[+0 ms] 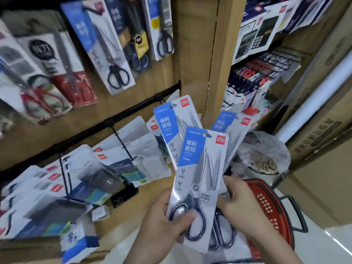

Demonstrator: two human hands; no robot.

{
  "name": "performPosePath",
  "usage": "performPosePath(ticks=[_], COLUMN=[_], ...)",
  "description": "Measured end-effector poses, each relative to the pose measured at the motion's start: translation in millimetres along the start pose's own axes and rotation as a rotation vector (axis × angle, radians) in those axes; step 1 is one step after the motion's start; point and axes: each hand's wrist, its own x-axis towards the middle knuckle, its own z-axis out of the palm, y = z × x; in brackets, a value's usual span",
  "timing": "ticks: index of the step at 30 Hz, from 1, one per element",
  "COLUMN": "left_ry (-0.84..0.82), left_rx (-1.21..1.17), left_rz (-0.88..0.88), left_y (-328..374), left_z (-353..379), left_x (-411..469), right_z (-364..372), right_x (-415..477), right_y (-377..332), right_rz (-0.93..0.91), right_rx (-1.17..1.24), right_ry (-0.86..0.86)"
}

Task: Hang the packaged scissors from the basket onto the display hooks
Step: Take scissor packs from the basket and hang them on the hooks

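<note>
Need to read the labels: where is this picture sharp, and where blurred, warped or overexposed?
Head view: the front pack in the left hand reads clearly; hung scissors upper left are motion-blurred; the wide lens tilts the post; the white tube at right is blown out.

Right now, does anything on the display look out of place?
Yes: what looks like a black phone lies loose among the white packets on the lower row, not hung like the stock. The scissor packs fanned between left hand and right hand look intact.
</note>
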Motion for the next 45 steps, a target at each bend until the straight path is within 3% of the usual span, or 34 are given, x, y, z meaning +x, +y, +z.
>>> performPosePath(ticks=[3,8,14,17,22,33,35,38,43,45], left_ry=[0.106,0.389,0.169,0.162,0.181,0.057,0.101,0.204,0.444,0.458], left_rx=[-0.041,-0.317,-0.402,-0.317,-0.415,-0.206,-0.261,-0.562,-0.639,-0.633], left_rz=[0.099,0.161,0.196,0.226,0.211,0.168,0.185,0.160,0.135,0.158], left_y=[13.8,29.7,41.1,39.5,34.8,29.0,24.8,27.1,37.6,44.0], left_z=[-21.1,-68.4,-107.9,-121.3,-133.4,-162.2,-161.3,-152.2,-144.3,-142.9], left_x=[-20.8,-35.6,-49.4,-53.1,-57.4,-50.4,-45.5,-33.7,-11.0,-3.7], right_z=[17.8,39.7,69.5,83.2,100.9,101.2,101.7,107.7,88.0,76.2], right_x=[-11.6,-27.0,-37.7,-43.3,-44.0,-32.8,-25.6,-11.4,23.7,37.0], right_y=[-25.9,-63.5,-104.8,-116.5,-125.1,-147.5,-148.7,-147.2,-141.6,-138.5], right_rz=[-0.040,-0.104,-0.302,-0.337,-0.421,-0.342,-0.354,-0.365,-0.269,-0.280], right_rx=[0.036,0.031,-0.135,-0.126,-0.186,-0.060,-0.099,-0.161,-0.120,-0.121], right_ry=[-0.035,-0.097,-0.151,-0.194,-0.233,-0.317,-0.332,-0.317,-0.321,-0.256])
